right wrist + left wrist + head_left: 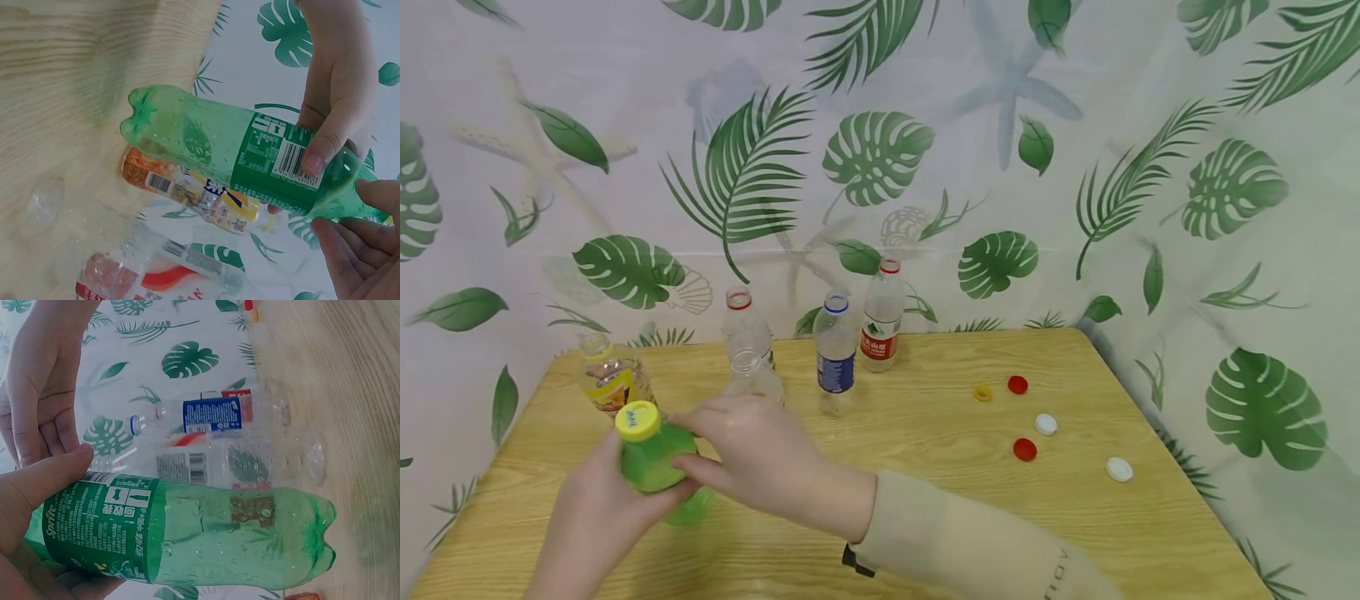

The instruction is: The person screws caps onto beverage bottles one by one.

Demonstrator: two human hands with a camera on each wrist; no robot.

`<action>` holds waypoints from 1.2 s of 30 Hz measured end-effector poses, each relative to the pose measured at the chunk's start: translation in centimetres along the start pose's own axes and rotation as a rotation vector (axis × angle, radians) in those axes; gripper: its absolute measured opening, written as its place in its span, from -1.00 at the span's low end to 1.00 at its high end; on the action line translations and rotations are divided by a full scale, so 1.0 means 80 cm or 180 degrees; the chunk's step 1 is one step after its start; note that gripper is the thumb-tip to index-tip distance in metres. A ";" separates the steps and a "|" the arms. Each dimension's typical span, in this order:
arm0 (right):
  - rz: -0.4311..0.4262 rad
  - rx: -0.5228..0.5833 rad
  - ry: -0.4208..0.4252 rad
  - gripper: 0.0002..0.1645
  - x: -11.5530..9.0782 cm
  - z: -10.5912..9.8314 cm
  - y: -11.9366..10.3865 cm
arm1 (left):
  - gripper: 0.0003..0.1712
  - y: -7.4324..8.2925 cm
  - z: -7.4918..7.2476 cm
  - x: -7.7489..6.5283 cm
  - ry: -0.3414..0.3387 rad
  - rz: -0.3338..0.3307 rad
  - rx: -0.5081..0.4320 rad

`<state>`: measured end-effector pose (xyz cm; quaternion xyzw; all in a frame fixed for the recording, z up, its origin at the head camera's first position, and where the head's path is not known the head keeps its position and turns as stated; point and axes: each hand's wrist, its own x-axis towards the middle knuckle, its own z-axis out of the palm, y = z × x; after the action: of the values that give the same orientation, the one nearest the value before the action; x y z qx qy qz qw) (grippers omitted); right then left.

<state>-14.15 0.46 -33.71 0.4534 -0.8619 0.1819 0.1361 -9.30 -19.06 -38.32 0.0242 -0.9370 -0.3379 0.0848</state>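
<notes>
A green Sprite bottle point(655, 458) with a yellow cap point(637, 421) on top is held up over the left part of the table. My left hand point(597, 504) grips it around the label, thumb across the front, as the left wrist view also shows. Beside the bottle's shoulder is my right hand point(756, 450), thumb and fingers spread along its side just below the cap, fingertips right at the green plastic. Behind the Sprite bottle stands a bottle with a yellow and orange label point(200, 194), partly hidden in the head view.
Uncapped clear bottles stand at the back: one with a blue label point(837, 367), one with a red label point(882, 325), one with a red neck ring point(745, 321), and another point(752, 379) behind my right hand. Red caps point(1025, 450), white caps point(1120, 469) and a yellow ring-like cap point(982, 392) lie at right.
</notes>
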 end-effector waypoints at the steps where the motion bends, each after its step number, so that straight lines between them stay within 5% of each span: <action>1: -0.0017 -0.0004 0.0034 -0.50 0.001 0.004 0.000 | -0.19 -0.002 -0.001 0.001 0.0005 -0.0006 0.0000; 15: 0.0036 0.0092 -0.0047 -0.44 0.004 0.043 0.004 | -0.13 -0.025 0.005 0.012 -0.0041 0.0085 0.0080; 23: 0.0012 0.0003 -0.0007 -0.42 0.011 0.059 0.003 | -0.08 -0.039 0.006 0.014 -0.0141 -0.0051 0.0141; 30: 0.0029 0.0107 -0.0077 -0.43 0.018 0.063 0.002 | -0.01 -0.048 -0.003 0.012 -0.0219 0.0345 0.0341; 36: 0.0064 0.0064 -0.0116 -0.43 0.024 0.065 -0.001 | 0.03 -0.051 -0.010 0.015 -0.0315 0.0355 0.0346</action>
<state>-15.53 -3.29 -37.61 0.4493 -0.8669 0.1836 0.1140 -10.36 -22.83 -40.18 -0.0402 -0.9569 -0.2821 0.0557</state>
